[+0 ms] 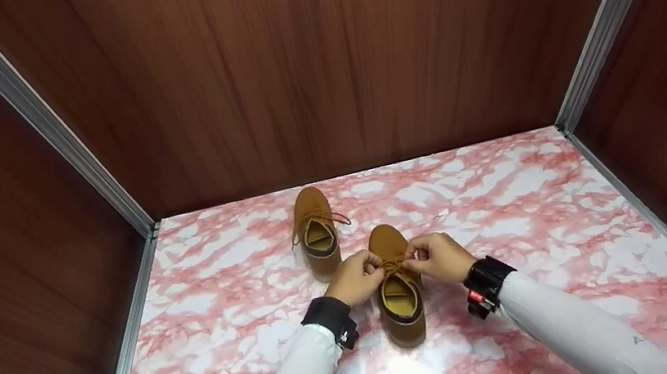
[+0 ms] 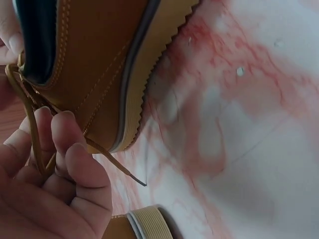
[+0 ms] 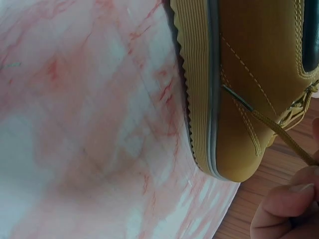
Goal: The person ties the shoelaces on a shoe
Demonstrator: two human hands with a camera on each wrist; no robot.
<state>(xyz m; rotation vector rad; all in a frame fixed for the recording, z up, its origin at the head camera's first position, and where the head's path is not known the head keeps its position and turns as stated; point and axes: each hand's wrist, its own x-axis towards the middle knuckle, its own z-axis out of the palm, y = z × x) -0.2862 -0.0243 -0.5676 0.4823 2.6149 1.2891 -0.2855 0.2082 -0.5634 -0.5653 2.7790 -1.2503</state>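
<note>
A tan lace-up shoe (image 1: 406,332) with a dark padded collar stands upright on the floor, toe pointing away. At its throat both hands work the brown shoelace. My left hand (image 1: 354,278) pinches a loop of the shoelace (image 2: 33,124) between thumb and fingers, while a lace end with a dark tip hangs below it. From the other side, my right hand (image 1: 444,258) grips the lace (image 3: 283,133), whose tipped end sticks out past the fingers along the shoe's side. In the right wrist view part of this hand lies outside the frame.
The matching tan shoe (image 1: 310,202) stands farther off to the left, its laces loose at the sides. Red-and-white marbled flooring (image 1: 230,339) lies beneath. Brown wood-grain panels (image 1: 314,68) rise at the back and both sides, joined by grey metal posts (image 1: 616,11).
</note>
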